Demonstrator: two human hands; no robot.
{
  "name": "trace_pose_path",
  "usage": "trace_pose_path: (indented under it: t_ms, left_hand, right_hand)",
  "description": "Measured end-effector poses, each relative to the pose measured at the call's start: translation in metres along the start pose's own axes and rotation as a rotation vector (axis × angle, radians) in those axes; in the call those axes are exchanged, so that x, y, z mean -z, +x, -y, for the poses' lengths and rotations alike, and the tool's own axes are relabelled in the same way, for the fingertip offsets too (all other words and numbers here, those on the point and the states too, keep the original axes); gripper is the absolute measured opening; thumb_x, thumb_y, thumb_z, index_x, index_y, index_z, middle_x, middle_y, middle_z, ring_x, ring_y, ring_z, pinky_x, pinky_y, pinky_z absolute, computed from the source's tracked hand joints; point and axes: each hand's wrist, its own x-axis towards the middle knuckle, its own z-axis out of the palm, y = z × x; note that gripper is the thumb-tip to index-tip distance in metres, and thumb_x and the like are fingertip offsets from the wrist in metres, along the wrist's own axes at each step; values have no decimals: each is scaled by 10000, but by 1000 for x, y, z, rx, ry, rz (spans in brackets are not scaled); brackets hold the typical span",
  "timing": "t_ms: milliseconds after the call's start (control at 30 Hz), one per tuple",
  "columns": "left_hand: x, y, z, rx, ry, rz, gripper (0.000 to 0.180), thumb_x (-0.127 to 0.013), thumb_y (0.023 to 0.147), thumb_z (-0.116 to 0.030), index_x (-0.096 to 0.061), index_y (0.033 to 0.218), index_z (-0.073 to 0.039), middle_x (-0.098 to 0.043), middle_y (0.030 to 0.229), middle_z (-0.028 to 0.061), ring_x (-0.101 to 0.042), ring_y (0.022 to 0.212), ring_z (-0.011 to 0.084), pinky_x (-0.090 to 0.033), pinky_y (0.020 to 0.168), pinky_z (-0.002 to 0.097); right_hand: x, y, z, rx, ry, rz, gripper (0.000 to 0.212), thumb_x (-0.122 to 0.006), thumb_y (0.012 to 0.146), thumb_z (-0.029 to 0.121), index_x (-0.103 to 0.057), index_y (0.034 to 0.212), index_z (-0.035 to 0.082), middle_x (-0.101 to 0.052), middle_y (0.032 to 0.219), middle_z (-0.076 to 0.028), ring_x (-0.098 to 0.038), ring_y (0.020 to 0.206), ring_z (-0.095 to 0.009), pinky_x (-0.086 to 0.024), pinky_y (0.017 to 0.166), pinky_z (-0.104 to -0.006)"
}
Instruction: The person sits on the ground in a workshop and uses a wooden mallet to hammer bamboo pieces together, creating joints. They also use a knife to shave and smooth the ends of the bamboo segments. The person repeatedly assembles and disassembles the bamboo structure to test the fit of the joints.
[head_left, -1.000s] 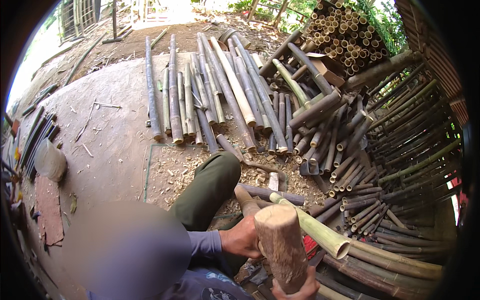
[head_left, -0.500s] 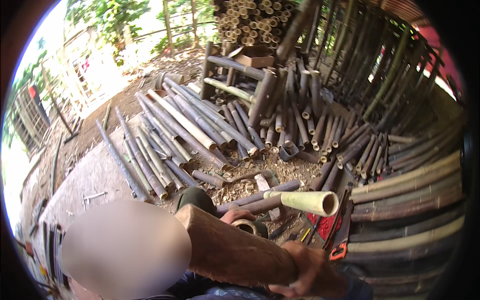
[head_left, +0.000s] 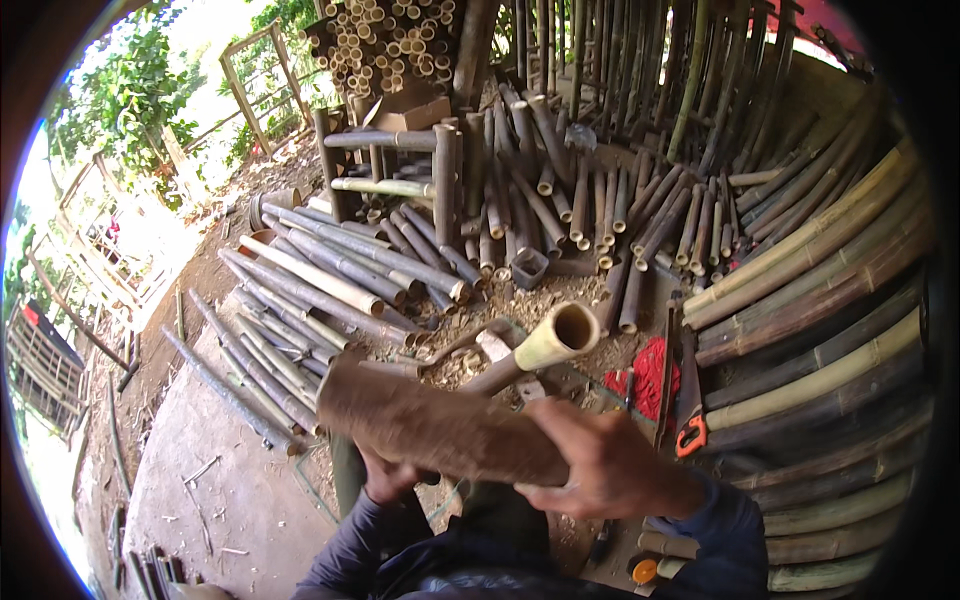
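My right hand (head_left: 605, 455) is closed round the right end of a thick, rough brown block of wood (head_left: 440, 425), which lies crosswise in front of my body. Under the block's left half is my left hand (head_left: 388, 478). Its fingers look curled, but the block covers most of them and whatever they grip. Just beyond the block, a pale bamboo tube (head_left: 545, 340) with a wide round mouth points up and right. A darker pole (head_left: 492, 378) joins its lower end and runs behind the block.
Bamboo poles (head_left: 330, 265) lie in rows at left, with upright lengths (head_left: 590, 205) behind. More poles (head_left: 810, 370) are stacked at right. A saw with an orange handle (head_left: 691, 436) lies near red netting (head_left: 655, 380). Wood chips cover the ground. A cardboard box (head_left: 410, 108) sits on a bamboo frame (head_left: 388, 140).
The view has shifted and turned. The wood block now lies more level and covers the round bamboo opening that showed beside my left hand. My left hand has moved left and nearer my body.
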Motion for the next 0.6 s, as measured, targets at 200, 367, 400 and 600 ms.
trace_pose_path:
  t_ms: [200,367,400,600]
  left_hand:
    - [1,60,-31,-35,385,-17,467,-927,695,-133,-695,1080,-7,-739,1001,68,-709,883,151,-588,817,319]
    - [-1,55,-31,-8,365,-21,422,-919,698,-113,-697,1039,-4,-733,980,60,-698,881,140,-578,830,312]
    - [-4,53,-25,-22,333,-19,421,-920,697,-114,-694,1035,-4,-731,980,62,-697,895,145,-575,846,318]
    - [-14,69,-30,-47,268,-29,409,-914,692,-105,-691,1019,0,-717,975,62,-688,921,149,-566,871,326]
  right_hand:
    - [76,17,-11,81,-109,-624,877,-817,857,141,-387,1612,19,-694,1287,-266,-781,1026,-415,-619,940,-455]
    - [64,36,-45,-289,-320,-192,928,-773,840,108,-352,1665,43,-650,1393,-296,-704,1215,-455,-586,1014,-533]
    - [73,37,-48,-161,-273,-236,921,-774,837,107,-361,1657,27,-633,1441,-304,-695,1242,-461,-576,1046,-521]
    - [73,20,-38,-80,-245,-444,949,-780,837,114,-337,1672,25,-589,1510,-310,-634,1350,-460,-523,1135,-484]
